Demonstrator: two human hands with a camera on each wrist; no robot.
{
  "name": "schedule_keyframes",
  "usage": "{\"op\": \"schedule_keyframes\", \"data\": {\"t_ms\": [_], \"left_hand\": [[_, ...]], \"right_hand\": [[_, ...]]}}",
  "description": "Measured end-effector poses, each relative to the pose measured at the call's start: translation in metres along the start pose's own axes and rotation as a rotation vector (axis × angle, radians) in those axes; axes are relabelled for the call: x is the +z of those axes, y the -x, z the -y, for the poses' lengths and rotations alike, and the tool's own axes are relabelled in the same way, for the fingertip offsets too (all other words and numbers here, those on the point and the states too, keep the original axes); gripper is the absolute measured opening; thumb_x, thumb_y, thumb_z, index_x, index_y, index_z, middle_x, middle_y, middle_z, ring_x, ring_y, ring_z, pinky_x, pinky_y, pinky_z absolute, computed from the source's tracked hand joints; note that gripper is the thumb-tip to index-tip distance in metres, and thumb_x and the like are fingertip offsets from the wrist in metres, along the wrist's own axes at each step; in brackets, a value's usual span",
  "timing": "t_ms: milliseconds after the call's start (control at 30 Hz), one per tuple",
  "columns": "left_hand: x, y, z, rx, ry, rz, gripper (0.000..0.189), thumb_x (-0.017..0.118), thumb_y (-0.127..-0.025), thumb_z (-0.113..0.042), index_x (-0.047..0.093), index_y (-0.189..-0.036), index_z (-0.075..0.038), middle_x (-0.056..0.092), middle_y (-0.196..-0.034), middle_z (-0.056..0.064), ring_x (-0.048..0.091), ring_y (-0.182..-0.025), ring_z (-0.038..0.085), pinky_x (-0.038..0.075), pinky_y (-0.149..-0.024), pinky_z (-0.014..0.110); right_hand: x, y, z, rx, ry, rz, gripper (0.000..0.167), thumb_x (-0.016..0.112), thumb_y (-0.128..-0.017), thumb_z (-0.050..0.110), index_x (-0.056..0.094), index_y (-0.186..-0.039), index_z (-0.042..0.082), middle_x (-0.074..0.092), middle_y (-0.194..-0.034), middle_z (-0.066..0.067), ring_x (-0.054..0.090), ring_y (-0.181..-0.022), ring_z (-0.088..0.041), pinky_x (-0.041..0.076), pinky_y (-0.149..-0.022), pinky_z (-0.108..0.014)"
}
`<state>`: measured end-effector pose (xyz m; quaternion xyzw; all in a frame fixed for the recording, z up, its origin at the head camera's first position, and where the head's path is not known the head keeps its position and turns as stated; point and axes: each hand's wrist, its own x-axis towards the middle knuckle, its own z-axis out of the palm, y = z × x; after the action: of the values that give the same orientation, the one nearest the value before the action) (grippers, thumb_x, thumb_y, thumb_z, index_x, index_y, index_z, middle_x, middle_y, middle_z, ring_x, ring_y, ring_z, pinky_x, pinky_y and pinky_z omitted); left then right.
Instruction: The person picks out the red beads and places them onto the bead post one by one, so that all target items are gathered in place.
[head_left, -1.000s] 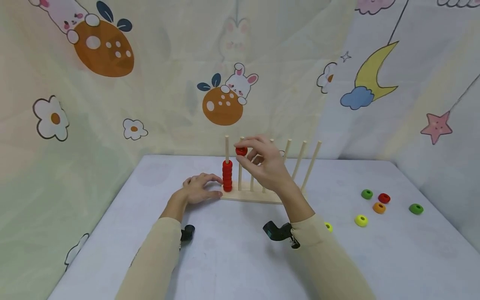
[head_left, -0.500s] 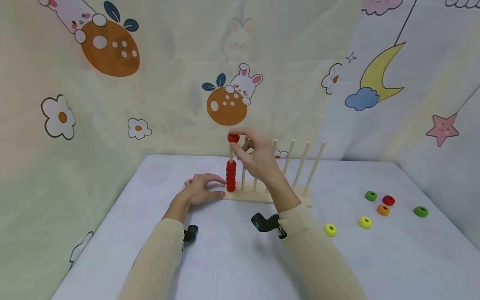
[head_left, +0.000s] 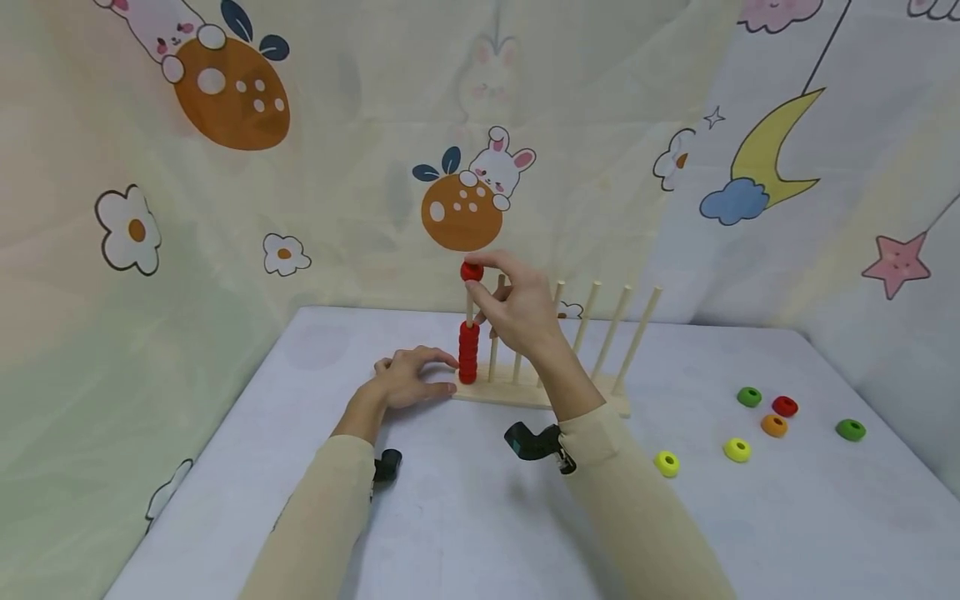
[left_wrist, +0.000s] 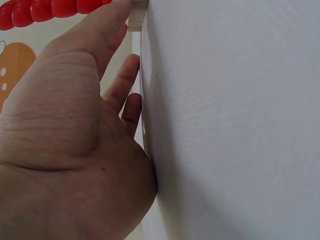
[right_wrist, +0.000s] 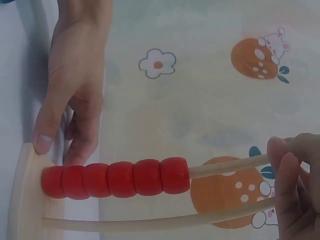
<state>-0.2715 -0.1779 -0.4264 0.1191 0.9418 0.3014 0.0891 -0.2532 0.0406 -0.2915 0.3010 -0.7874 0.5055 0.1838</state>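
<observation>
A wooden peg rack (head_left: pixel 510 397) stands at the middle back of the table. Stacked red beads (right_wrist: pixel 122 179) fill the lower part of its leftmost peg (right_wrist: pixel 230 165). My right hand (head_left: pixel 521 312) pinches one more red bead (head_left: pixel 472 272) between thumb and forefinger at that peg's top. In the right wrist view the fingers hide most of this bead, so I cannot tell whether the peg is in its hole. My left hand (head_left: pixel 405 379) lies on the table, its thumb and forefinger holding the left end of the base; the left wrist view shows the other fingers (left_wrist: pixel 122 82) loosely extended.
To the right lie loose beads: two yellow beads (head_left: pixel 667 463), an orange bead (head_left: pixel 775 426), a red bead (head_left: pixel 785 406) and two green beads (head_left: pixel 749 397). Other bare pegs (head_left: pixel 637 340) rise from the rack. A printed cloth (head_left: pixel 360 167) hangs behind the table.
My right hand has moved left and up with the red bead, from near the second peg to the top of the leftmost one. The left hand stays at the base.
</observation>
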Motion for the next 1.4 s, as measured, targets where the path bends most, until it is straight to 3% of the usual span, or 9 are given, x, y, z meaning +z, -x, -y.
{"op": "schedule_keyframes", "data": {"t_ms": [100,233,367,500,667,767,1167,1400], "left_hand": [[0.000,0.000,-0.001,-0.005,-0.001,0.002,0.039,0.075,-0.090,-0.048,0.064,-0.127,-0.045,0.050,-0.153,-0.002,0.036,-0.139,0.036,0.015,-0.109,0.065],[0.000,0.000,-0.001,-0.003,-0.003,0.000,0.039,0.074,-0.090,-0.048,0.064,-0.127,-0.045,0.050,-0.153,-0.002,0.036,-0.140,0.036,0.016,-0.110,0.065],[0.001,-0.002,0.000,0.002,-0.002,0.004,0.039,0.074,-0.090,-0.048,0.063,-0.128,-0.045,0.051,-0.152,-0.002,0.036,-0.140,0.036,0.015,-0.111,0.065],[0.001,-0.003,0.001,0.001,-0.012,0.006,0.041,0.074,-0.090,-0.050,0.063,-0.128,-0.045,0.051,-0.152,-0.002,0.036,-0.141,0.035,0.016,-0.111,0.065],[0.001,-0.004,0.000,-0.005,-0.015,0.008,0.041,0.075,-0.090,-0.050,0.063,-0.129,-0.044,0.051,-0.153,-0.001,0.034,-0.142,0.035,0.015,-0.112,0.067],[0.001,-0.004,0.000,-0.009,-0.010,0.009,0.041,0.075,-0.090,-0.049,0.063,-0.129,-0.043,0.050,-0.153,0.000,0.034,-0.142,0.035,0.014,-0.113,0.067],[0.003,-0.007,-0.001,-0.005,-0.012,0.015,0.043,0.073,-0.091,-0.048,0.062,-0.132,-0.041,0.049,-0.154,0.001,0.034,-0.142,0.036,0.014,-0.113,0.067],[0.001,-0.005,-0.001,-0.006,0.005,0.018,0.042,0.073,-0.090,-0.049,0.063,-0.130,-0.041,0.049,-0.154,0.002,0.032,-0.143,0.037,0.012,-0.113,0.068]], "right_hand": [[-0.001,0.000,-0.001,0.006,-0.002,0.011,0.036,0.068,-0.099,0.010,0.064,-0.135,0.013,0.071,-0.117,-0.009,0.068,-0.054,-0.014,0.056,-0.049,-0.032],[-0.002,0.002,-0.001,0.005,-0.024,0.019,0.038,0.069,-0.098,0.010,0.063,-0.136,0.014,0.069,-0.113,-0.008,0.066,-0.054,-0.015,0.056,-0.048,-0.034],[-0.004,0.005,0.004,-0.012,-0.057,0.032,0.037,0.068,-0.098,0.009,0.063,-0.135,0.014,0.064,-0.130,-0.004,0.065,-0.056,-0.015,0.057,-0.049,-0.041],[-0.005,0.007,0.010,-0.063,-0.062,0.034,0.034,0.068,-0.098,0.008,0.064,-0.132,0.012,0.061,-0.141,-0.001,0.065,-0.056,-0.015,0.057,-0.049,-0.037],[-0.005,0.010,0.013,-0.143,-0.108,0.012,0.029,0.068,-0.098,0.005,0.067,-0.127,0.008,0.064,-0.136,-0.005,0.068,-0.060,-0.022,0.057,-0.049,-0.033],[-0.006,0.012,0.014,-0.167,-0.121,0.013,0.029,0.068,-0.097,0.004,0.067,-0.125,0.008,0.064,-0.133,-0.006,0.069,-0.062,-0.017,0.057,-0.050,-0.034],[-0.016,0.025,0.016,-0.192,-0.174,0.043,0.026,0.070,-0.095,0.001,0.068,-0.121,0.007,0.063,-0.119,-0.013,0.070,-0.064,-0.013,0.057,-0.050,-0.036],[-0.017,0.037,0.016,-0.188,-0.158,0.071,0.026,0.071,-0.095,0.005,0.070,-0.121,0.011,0.064,-0.116,-0.007,0.070,-0.069,-0.013,0.057,-0.053,-0.032]]}}
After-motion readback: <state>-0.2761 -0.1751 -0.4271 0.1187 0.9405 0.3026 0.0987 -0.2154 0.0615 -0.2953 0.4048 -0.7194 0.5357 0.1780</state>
